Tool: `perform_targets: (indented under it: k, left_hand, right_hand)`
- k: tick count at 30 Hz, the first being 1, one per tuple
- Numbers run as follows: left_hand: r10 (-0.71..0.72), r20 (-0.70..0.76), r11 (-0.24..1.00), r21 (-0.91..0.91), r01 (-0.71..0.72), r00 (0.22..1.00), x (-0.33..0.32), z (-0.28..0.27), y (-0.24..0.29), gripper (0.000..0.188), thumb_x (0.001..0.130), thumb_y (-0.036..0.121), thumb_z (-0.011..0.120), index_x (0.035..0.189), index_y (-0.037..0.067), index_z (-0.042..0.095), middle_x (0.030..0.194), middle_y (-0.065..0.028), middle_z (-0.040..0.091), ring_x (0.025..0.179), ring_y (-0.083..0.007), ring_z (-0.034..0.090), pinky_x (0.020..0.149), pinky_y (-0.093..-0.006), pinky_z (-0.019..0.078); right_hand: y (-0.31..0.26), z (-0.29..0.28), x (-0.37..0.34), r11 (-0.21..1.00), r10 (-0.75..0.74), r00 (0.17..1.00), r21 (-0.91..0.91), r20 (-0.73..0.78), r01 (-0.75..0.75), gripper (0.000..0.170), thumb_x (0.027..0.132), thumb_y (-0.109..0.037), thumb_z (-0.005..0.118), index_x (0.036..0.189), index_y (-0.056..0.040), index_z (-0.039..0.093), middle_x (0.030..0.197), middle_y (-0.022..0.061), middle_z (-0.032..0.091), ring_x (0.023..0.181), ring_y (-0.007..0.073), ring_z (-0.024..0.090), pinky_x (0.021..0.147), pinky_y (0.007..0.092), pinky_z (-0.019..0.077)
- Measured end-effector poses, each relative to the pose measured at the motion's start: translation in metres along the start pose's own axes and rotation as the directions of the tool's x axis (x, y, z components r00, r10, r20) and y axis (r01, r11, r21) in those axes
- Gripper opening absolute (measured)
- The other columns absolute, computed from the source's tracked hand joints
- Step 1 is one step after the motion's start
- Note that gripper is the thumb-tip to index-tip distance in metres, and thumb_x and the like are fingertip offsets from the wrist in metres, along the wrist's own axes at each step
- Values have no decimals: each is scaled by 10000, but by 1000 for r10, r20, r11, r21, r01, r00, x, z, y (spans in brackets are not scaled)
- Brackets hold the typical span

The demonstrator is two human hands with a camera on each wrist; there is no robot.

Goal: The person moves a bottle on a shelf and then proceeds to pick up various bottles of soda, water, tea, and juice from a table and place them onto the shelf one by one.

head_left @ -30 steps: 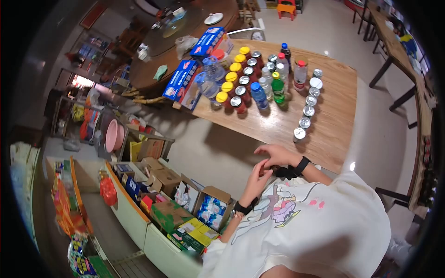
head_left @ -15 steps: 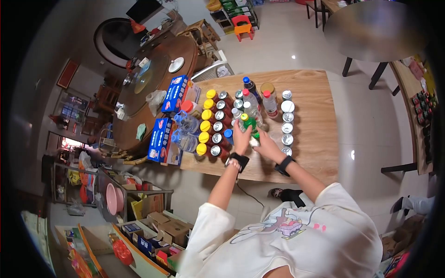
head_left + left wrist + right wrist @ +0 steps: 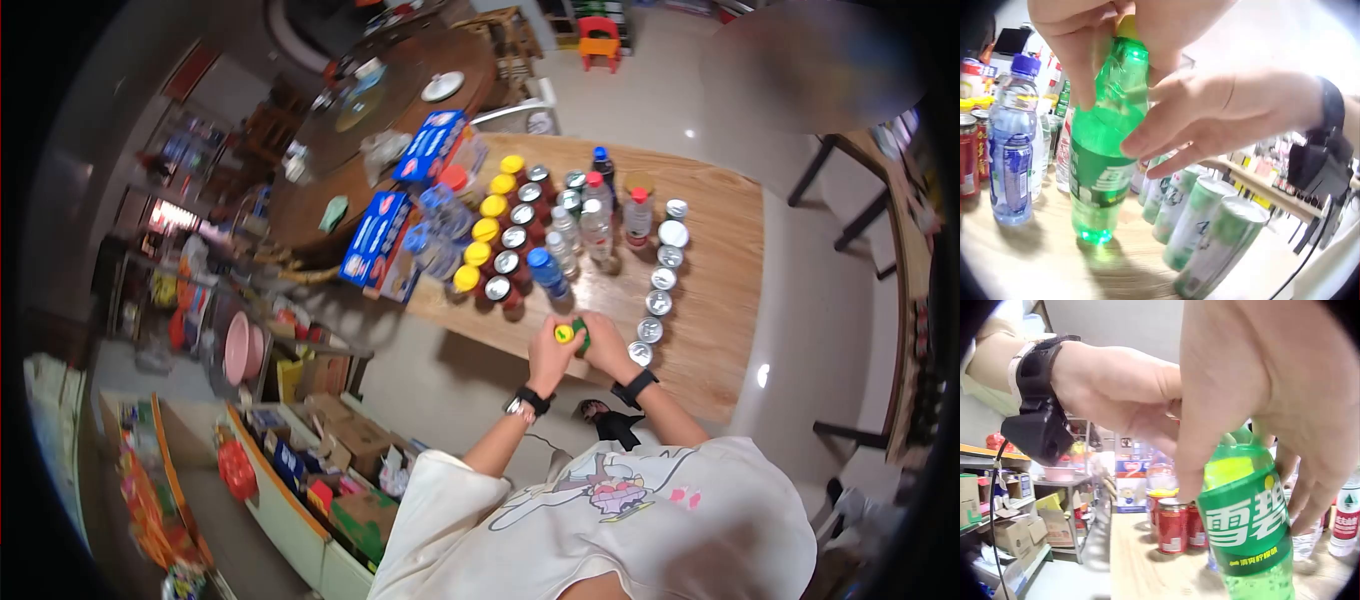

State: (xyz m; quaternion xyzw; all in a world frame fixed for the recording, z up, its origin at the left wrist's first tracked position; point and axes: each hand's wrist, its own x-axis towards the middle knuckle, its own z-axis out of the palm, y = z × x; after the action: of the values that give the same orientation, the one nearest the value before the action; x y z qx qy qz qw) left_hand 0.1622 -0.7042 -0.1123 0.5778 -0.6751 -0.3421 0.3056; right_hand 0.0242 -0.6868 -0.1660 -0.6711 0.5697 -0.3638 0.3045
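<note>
A green plastic soda bottle (image 3: 1104, 169) with a yellow cap is between both hands near the table's front edge. In the left wrist view, my left hand (image 3: 550, 358) comes down from above and grips it around the neck, just below the cap. My right hand (image 3: 607, 348) holds the upper body, thumb and fingers on opposite sides, as the right wrist view shows. The bottle's green label (image 3: 1247, 525) faces the right wrist camera. Beyond the hands stands a blue-capped bottle (image 3: 546, 272), with clear bottles (image 3: 563, 250) behind it.
To the right, a row of pale green cans (image 3: 650, 330) runs toward the front edge. On the left stand rows of red cans (image 3: 498, 290) and yellow-lidded containers (image 3: 466, 278), beside blue boxes (image 3: 376, 238). Shelves with cartons (image 3: 350, 435) lie left of the person.
One second ago both hands were close to the body without the bottle. Half a second ago they reached it among the other bottles; now it has come toward the table's front edge.
</note>
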Motion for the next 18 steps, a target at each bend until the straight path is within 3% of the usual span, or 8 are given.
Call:
perform_targets:
  k: [3,5,8,11,13,15,17,18]
  left_hand:
    - [-224,-60,974,27,226,973,-66,-42,-12,310,769,227,794,898,16,608,776,-108,661,732,-134,621,663,-318,503]
    - [-244,-118,967,-101,233,963,-120,-70,-16,294,769,214,794,878,22,600,738,-92,642,703,-110,589,639,-295,497]
    - [-359,-239,932,-46,359,902,-200,-100,-14,282,770,207,792,891,28,611,762,-92,666,710,-131,625,640,-290,504]
    - [-501,-326,863,-112,493,802,-273,-118,-8,282,766,203,793,918,37,624,824,-98,696,754,-161,664,671,-298,515]
    - [-447,-484,882,-97,462,752,-321,-123,-1,320,768,312,780,930,89,618,798,-107,680,729,-248,672,655,-330,514]
    - [-492,-572,847,-139,514,656,-363,-125,12,318,762,278,793,948,82,626,820,-100,684,761,-213,682,668,-320,517]
    - [-505,-679,860,-342,380,533,-404,-114,17,361,739,205,820,1001,60,617,867,-69,696,818,-185,693,710,-319,535]
    - [-609,-618,791,-516,328,497,-422,-117,34,547,711,152,844,1171,45,570,1055,-62,673,983,-174,658,816,-322,533]
  right_hand:
    - [-38,1,-23,977,-167,943,179,289,119,700,587,-115,807,1228,-99,527,1085,157,635,1016,370,603,876,429,479]
    - [-75,1,-39,948,-217,757,317,617,14,703,596,-177,819,1224,-108,511,1095,141,634,1017,353,608,851,413,488]
    - [-94,47,-68,939,-344,524,301,779,168,766,601,-265,853,1255,-124,481,1086,162,636,1017,361,610,843,413,491]
    - [-140,76,-97,901,-401,290,317,869,295,752,605,-343,842,1231,-122,489,994,159,664,905,384,635,772,440,513]
    - [-161,98,-122,849,-474,193,388,859,358,748,602,-351,827,1232,-131,487,985,162,668,900,378,640,765,445,517]
    - [-184,112,-147,786,-536,88,458,840,416,744,600,-358,812,1232,-140,486,975,164,672,895,373,645,758,450,521]
    - [-208,119,-171,755,-572,32,510,820,412,732,603,-365,809,1222,-137,492,974,159,675,880,372,648,740,445,526]
    - [-223,117,-181,753,-580,17,528,814,393,737,605,-373,821,1214,-116,495,977,165,676,886,373,654,749,434,532]
